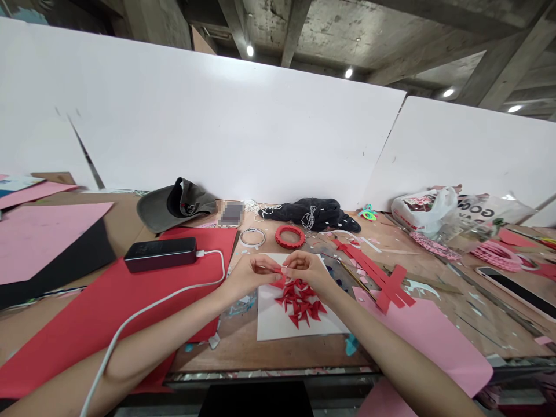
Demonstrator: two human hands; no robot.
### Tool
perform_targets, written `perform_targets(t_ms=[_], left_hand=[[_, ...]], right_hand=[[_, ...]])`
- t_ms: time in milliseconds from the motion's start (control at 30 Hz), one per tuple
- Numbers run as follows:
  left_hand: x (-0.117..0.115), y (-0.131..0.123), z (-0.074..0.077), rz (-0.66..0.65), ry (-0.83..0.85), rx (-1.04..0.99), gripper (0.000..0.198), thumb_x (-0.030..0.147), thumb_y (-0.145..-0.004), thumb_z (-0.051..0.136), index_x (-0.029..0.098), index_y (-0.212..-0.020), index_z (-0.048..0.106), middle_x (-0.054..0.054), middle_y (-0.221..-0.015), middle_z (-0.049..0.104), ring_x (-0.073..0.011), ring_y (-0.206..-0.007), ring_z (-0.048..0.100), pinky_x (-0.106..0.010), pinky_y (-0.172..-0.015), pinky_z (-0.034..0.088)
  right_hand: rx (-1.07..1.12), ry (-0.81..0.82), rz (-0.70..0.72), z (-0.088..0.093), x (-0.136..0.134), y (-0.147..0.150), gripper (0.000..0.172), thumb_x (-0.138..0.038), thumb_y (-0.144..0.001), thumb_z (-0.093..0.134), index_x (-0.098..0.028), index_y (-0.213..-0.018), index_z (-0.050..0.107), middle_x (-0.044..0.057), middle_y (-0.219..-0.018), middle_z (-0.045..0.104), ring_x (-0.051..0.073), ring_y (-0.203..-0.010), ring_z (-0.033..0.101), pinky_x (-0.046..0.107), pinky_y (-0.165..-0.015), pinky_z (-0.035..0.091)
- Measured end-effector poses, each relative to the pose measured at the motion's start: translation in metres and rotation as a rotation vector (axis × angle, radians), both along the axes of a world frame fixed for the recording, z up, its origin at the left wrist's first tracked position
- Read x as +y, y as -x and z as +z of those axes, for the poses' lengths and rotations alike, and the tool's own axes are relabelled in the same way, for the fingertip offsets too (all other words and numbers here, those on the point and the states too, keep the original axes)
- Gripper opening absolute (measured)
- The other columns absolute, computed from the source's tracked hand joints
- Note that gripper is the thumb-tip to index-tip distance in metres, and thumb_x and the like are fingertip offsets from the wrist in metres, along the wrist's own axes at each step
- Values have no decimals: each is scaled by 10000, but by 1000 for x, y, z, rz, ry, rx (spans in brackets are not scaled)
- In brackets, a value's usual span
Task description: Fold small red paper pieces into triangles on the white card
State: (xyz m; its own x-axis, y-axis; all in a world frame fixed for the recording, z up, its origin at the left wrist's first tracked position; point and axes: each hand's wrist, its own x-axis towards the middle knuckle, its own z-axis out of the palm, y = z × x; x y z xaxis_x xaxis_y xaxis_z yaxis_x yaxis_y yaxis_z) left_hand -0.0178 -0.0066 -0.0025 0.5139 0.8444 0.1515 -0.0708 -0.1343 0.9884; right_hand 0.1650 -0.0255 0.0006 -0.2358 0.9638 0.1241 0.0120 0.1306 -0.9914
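My left hand (252,274) and my right hand (307,272) meet over the middle of the table. Both are closed, with the fingertips pinching a small red piece of paper (278,270); the fingers cover most of it. Just below them, a pile of folded red paper pieces (302,304) with pointed ends lies on a white sheet (269,324). Behind my hands sits a red ring of folded paper (289,245), and to its left a round white-rimmed ring (252,245).
A power bank (160,255) with a white cable (174,292) rests on red sheets (87,324) at left, a cap (176,205) behind it. Red strips (369,269), a brush (354,277), pink paper (430,333) and a phone (523,292) lie rightward. A white panel (217,127) stands behind.
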Motion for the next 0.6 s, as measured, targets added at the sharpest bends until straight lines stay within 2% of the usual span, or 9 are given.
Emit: perform_targets(t_ms=[200, 300, 400, 500, 600], left_hand=[[-2, 2, -1, -16, 112, 23, 230, 199, -628, 745, 148, -849, 708, -72, -800, 719, -177, -737, 657, -260, -706, 486], [1, 1, -7, -51, 63, 58, 225, 217, -638, 741, 151, -851, 711, -65, -816, 714, -171, -718, 646, -248, -668, 477], [4, 3, -9, -51, 2, 106, 166, 259, -657, 733, 151, -782, 719, -49, -731, 702, -151, -640, 619, -215, -563, 440], [4, 6, -2, 22, 128, 84, 186, 282, -662, 739, 156, -797, 715, -26, -644, 674, -125, -586, 596, -184, -481, 401], [2, 8, 5, 42, 332, -81, 242, 273, -653, 760, 164, -860, 698, -39, -777, 700, -130, -702, 642, -209, -647, 489]], right_hand=[[-76, -85, 18, -1, 0, 1, 257, -329, -619, 746, -162, -759, 610, -16, -619, 601, 102, -541, 553, 229, -526, 435], [-153, -158, 46, -3, 0, 0, 215, -303, -667, 718, -163, -791, 613, -1, -671, 621, 113, -592, 578, 245, -576, 457], [-179, -197, 51, -2, 0, -1, 180, -304, -702, 691, -164, -795, 628, 24, -733, 648, 138, -671, 609, 270, -640, 482], [-135, -256, 2, 1, -1, -1, 220, -289, -713, 683, -187, -904, 639, 41, -858, 668, 158, -791, 625, 306, -752, 495], [-78, -287, -14, 3, 0, -1, 261, -265, -709, 685, -212, -959, 633, 45, -951, 667, 163, -858, 623, 329, -828, 488]])
